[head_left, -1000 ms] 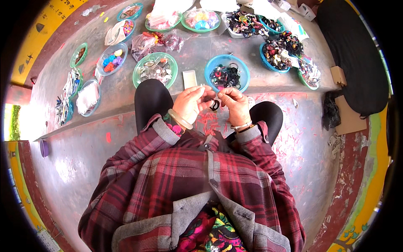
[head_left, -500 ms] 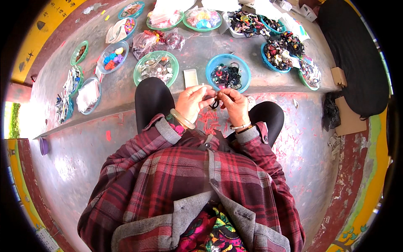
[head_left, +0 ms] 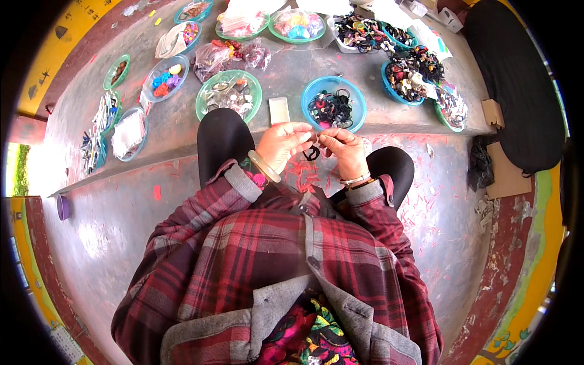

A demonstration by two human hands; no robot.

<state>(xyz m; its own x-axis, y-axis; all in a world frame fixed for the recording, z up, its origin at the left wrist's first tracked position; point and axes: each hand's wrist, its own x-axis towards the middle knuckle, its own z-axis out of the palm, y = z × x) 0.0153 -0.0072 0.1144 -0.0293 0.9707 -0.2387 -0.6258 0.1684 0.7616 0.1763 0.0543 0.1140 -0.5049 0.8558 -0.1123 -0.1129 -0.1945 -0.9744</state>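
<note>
Near the middle of the frame, slightly above centre, the left hand (head_left: 281, 143) and the right hand (head_left: 342, 148) meet fingertip to fingertip. Both sets of fingers are pinched shut on a small black ring (head_left: 312, 152) that hangs between and just below them; exactly how each finger grips it is too small to tell. A pale bangle (head_left: 263, 166) circles the left wrist, and a thin bracelet (head_left: 354, 180) the right.

Just above the hands, on the grey floor (head_left: 109, 225), stands a blue bowl (head_left: 334, 110) of dark rings. To its left lies a small pale card (head_left: 279, 110), then a green bowl (head_left: 229, 95) of mixed small pieces. Further bowls of coloured bits line the upper edge of the frame, and a black mat (head_left: 517, 85) fills the upper right. Black-clad knees show on either side of the hands, above plaid sleeves.
</note>
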